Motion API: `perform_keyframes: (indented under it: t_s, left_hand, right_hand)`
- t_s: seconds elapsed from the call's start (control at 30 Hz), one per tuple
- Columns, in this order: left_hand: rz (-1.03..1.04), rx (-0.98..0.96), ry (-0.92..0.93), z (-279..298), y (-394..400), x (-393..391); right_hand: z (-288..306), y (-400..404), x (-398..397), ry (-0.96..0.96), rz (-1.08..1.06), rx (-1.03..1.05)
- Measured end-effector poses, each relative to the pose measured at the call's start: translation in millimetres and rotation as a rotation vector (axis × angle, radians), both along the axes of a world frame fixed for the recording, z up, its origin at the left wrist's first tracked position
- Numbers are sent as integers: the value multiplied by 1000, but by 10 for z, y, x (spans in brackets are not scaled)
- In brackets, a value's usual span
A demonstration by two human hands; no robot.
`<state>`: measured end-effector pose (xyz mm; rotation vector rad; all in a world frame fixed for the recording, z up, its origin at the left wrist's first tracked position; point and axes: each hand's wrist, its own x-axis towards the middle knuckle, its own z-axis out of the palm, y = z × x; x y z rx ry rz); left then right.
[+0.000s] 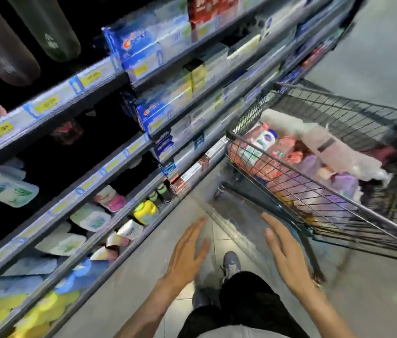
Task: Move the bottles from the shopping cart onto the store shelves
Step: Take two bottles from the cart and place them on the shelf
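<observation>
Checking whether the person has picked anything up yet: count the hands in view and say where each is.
2. The left hand is open above the floor beside the shelves; the right hand is open next to the shopping cart. Neither holds a bottle.

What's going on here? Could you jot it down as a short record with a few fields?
place: store aisle, shelves on the person's left, tiled floor
left hand: open, fingers straight, holding nothing, over the floor
right hand: open, holding nothing, close to the cart, contact unclear
shopping cart: wire basket on the right, full of packaged goods
bottle in cart: white with blue cap, lying among red packs
progress: no bottle in hand
image quality: motion-blurred, labels mostly unreadable
</observation>
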<state>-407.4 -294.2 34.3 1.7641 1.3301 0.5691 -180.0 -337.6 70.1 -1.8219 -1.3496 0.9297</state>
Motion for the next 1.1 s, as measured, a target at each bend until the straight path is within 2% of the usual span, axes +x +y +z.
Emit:
perform_keyframes:
  t_s: [0.17, 0.33, 0.67, 0.9, 1.03, 1.1]
  left_hand:
    - [-79, 12, -12, 102, 345, 446]
    - [-119, 18, -48, 79, 987, 1060]
    - [-73, -2, 27, 96, 2330, 2409]
    - [-22, -131, 189, -328, 3193, 3039]
    - [-83, -297, 358, -824, 3628, 3242]
    - [-86, -351, 505, -1041, 3751, 3317]
  right_hand:
    - [-53, 96, 380, 59, -146, 29]
    - [-122, 559, 970, 128, -228, 68]
    - [-135, 1677, 2120, 146, -227, 28]
    - [-296, 2065, 2382, 166, -336, -98]
    - [-462, 2210, 2353, 190, -449, -154]
    - [-539, 2241, 2319, 202, -493, -193]
